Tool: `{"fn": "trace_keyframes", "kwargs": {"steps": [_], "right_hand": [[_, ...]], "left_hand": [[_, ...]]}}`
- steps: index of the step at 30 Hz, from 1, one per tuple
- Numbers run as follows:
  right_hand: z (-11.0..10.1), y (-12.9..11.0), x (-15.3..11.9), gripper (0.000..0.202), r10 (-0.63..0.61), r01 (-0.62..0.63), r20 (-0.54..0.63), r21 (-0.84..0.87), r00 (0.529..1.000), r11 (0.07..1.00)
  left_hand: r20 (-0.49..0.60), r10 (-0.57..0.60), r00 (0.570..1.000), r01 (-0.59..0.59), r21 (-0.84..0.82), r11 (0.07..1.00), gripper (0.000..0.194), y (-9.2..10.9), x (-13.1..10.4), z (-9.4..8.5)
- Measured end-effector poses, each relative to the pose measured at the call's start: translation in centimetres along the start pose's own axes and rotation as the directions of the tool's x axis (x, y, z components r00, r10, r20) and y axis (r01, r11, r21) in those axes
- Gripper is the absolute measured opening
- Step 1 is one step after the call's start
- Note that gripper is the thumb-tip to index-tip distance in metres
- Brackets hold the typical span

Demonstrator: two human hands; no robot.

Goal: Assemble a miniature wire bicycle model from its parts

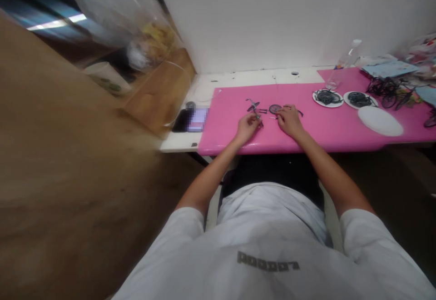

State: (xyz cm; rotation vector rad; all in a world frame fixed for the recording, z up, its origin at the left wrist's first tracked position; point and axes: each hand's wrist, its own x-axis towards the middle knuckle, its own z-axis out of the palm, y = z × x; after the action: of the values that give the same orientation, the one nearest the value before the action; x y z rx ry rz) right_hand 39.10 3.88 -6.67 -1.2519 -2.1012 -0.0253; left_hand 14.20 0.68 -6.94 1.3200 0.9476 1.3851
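My left hand (249, 128) is closed in a pinch on a miniature bicycle frame (254, 106) with dark and silvery parts. The frame is tilted over the pink mat, its lower end partly covered by my fingers. My right hand (290, 121) rests on the mat with curled fingers at the edge of a small black wheel (274, 108). What those fingertips pinch, if anything, is hidden. A thin silvery piece (273, 118) lies by the right fingertips. Between the frame and the wheel is a small dark part (263, 111). A curved black piece (300, 113) lies beyond my right hand.
Two white plates, a left one (315, 103) and a right one (346, 100), hold black parts. An overturned-looking white plate (380, 121), a clear bottle (337, 73) and a pile of miniature bicycles (388, 93) stand right. A phone (197, 119) lies left, beside a wooden board (156, 93).
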Motion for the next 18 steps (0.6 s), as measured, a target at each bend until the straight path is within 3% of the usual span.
{"fn": "trace_keyframes", "kwargs": {"steps": [3,7,12,18], "right_hand": [[-0.6,-0.7,0.2,0.031,0.000,0.001,-0.016,0.085,1.000,0.996],[-1.1,-2.6,0.3,0.025,0.073,-0.064,-0.014,0.337,0.997,0.939],[-1.2,-5.6,0.4,0.022,0.212,-0.150,-0.009,0.677,0.977,0.721],[-0.5,-7.1,-0.1,0.046,0.311,-0.326,0.186,0.806,0.932,0.494]], "left_hand": [[0.003,-0.002,1.000,0.002,0.007,1.000,0.033,-0.3,0.0,0.0],[0.001,0.025,1.000,-0.025,0.043,0.999,0.031,-0.7,0.1,-0.2],[-0.031,0.054,0.998,-0.051,0.095,0.994,0.026,-1.0,0.3,-0.6],[-0.091,0.105,0.990,-0.088,0.177,0.980,0.017,-1.3,0.4,-0.9]]}}
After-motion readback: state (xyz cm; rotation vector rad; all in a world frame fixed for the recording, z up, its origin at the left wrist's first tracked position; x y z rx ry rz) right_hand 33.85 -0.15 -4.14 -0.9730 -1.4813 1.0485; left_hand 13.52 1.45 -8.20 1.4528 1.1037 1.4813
